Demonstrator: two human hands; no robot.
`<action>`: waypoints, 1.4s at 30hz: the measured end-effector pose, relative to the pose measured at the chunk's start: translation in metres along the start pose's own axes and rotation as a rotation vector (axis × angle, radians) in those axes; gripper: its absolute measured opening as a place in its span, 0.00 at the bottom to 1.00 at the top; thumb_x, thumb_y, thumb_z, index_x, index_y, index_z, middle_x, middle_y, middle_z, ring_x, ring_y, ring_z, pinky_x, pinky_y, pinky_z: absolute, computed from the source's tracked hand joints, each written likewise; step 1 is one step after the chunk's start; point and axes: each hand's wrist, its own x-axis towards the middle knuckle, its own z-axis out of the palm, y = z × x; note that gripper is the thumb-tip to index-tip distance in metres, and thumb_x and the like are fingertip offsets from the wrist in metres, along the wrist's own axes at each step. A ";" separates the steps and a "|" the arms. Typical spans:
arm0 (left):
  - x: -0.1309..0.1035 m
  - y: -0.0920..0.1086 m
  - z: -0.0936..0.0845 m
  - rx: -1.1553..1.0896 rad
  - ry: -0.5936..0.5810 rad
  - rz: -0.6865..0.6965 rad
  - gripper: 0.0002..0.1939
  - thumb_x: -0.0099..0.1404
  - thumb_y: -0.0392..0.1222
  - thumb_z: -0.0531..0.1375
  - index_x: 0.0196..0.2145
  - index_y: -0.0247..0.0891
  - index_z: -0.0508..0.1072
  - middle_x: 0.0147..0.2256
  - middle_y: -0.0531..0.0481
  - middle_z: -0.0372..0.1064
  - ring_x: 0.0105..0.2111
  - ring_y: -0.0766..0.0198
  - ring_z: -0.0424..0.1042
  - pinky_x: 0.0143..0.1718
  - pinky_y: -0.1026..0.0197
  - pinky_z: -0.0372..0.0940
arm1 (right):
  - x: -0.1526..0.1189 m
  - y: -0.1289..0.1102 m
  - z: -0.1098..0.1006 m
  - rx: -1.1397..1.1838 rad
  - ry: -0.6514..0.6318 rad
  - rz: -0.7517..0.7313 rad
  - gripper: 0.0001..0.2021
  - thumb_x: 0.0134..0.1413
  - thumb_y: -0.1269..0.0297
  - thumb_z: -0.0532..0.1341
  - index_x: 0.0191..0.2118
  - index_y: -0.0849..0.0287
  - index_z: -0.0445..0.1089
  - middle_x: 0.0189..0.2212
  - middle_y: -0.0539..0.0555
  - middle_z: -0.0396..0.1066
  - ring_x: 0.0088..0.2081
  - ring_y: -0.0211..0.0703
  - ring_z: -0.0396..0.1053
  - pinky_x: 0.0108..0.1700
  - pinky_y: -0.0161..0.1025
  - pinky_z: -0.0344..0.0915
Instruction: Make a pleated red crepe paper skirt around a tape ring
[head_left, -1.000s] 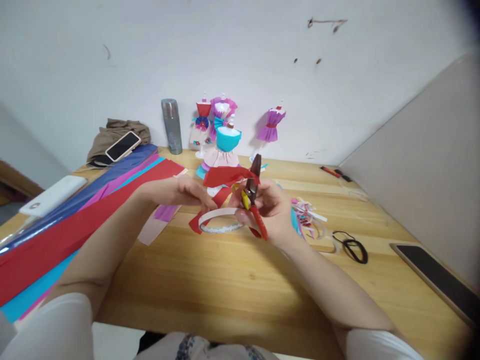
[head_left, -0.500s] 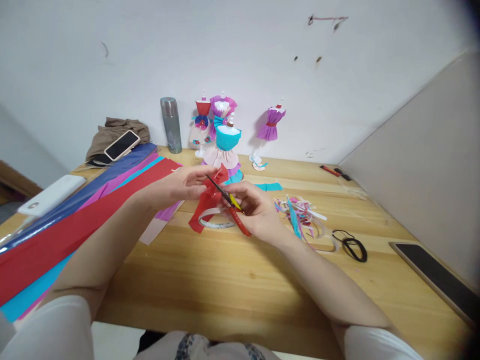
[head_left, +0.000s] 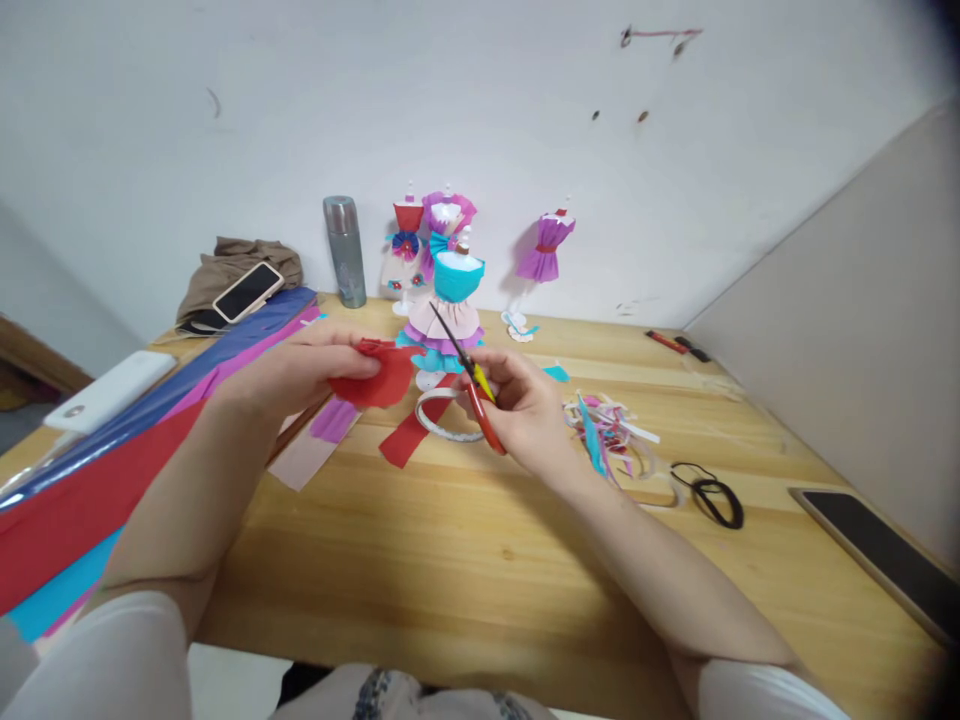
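Observation:
Pinched between the thumb and fingers of my left hand (head_left: 319,365) is a red crepe paper piece (head_left: 382,378) with a ruffled edge. My right hand (head_left: 525,405) grips a pair of scissors (head_left: 476,378) with red and yellow handles, blades pointing up and to the left, apart from the paper. Below the scissors lies a roll of white tape (head_left: 442,432), over a flat red paper strip (head_left: 401,440). Just behind stands a small dress form (head_left: 459,280) in a turquoise top and a layered pink, purple and blue skirt.
More dressed forms, one in a purple dress (head_left: 547,250), and a grey thermos (head_left: 345,255) stand along the wall. Long coloured paper sheets (head_left: 97,500) cover the left side. Paper scraps (head_left: 611,435), a black hair tie (head_left: 718,500) and a phone (head_left: 870,560) lie to the right.
My left hand has moved left with the red paper, away from the scissors. The scissors stay in my right hand, slightly raised. The tape roll and strip beneath are now more exposed.

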 end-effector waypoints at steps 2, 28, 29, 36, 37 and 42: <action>-0.001 0.000 -0.008 0.101 0.017 0.012 0.11 0.57 0.44 0.63 0.22 0.35 0.75 0.22 0.50 0.70 0.24 0.66 0.68 0.27 0.65 0.63 | 0.001 -0.002 0.000 0.069 -0.020 0.083 0.21 0.40 0.64 0.74 0.42 0.55 0.69 0.37 0.52 0.76 0.35 0.40 0.74 0.36 0.38 0.72; 0.039 -0.044 0.019 -0.154 0.267 0.149 0.15 0.67 0.51 0.56 0.35 0.35 0.70 0.16 0.63 0.44 0.16 0.73 0.39 0.17 0.66 0.37 | -0.006 -0.016 0.008 0.308 -0.199 0.263 0.26 0.36 0.70 0.75 0.41 0.56 0.64 0.25 0.43 0.70 0.23 0.29 0.66 0.24 0.28 0.62; 0.041 -0.048 0.021 -0.163 0.266 0.161 0.19 0.68 0.55 0.54 0.32 0.36 0.68 0.16 0.63 0.42 0.16 0.73 0.37 0.17 0.65 0.36 | -0.007 -0.018 0.007 0.305 -0.204 0.264 0.25 0.37 0.70 0.75 0.41 0.55 0.64 0.25 0.43 0.70 0.23 0.29 0.66 0.23 0.28 0.61; 0.046 -0.054 0.026 -0.034 0.119 0.106 0.13 0.58 0.40 0.60 0.42 0.37 0.68 0.26 0.57 0.59 0.22 0.72 0.55 0.22 0.68 0.52 | -0.006 -0.029 0.003 0.282 -0.188 0.197 0.23 0.37 0.70 0.75 0.39 0.55 0.64 0.25 0.43 0.69 0.21 0.28 0.63 0.22 0.28 0.60; 0.046 -0.052 0.026 -0.010 0.096 0.095 0.14 0.56 0.38 0.61 0.41 0.36 0.68 0.29 0.56 0.62 0.23 0.71 0.59 0.23 0.68 0.55 | -0.006 -0.031 0.002 0.269 -0.176 0.196 0.23 0.38 0.69 0.74 0.39 0.55 0.64 0.25 0.43 0.69 0.21 0.28 0.62 0.21 0.28 0.60; 0.044 -0.051 0.028 -0.047 -0.047 0.016 0.12 0.62 0.41 0.59 0.43 0.34 0.70 0.25 0.55 0.67 0.14 0.75 0.54 0.14 0.69 0.49 | -0.005 -0.035 -0.002 0.243 -0.156 0.180 0.23 0.39 0.66 0.75 0.41 0.55 0.65 0.25 0.43 0.69 0.20 0.29 0.62 0.21 0.29 0.60</action>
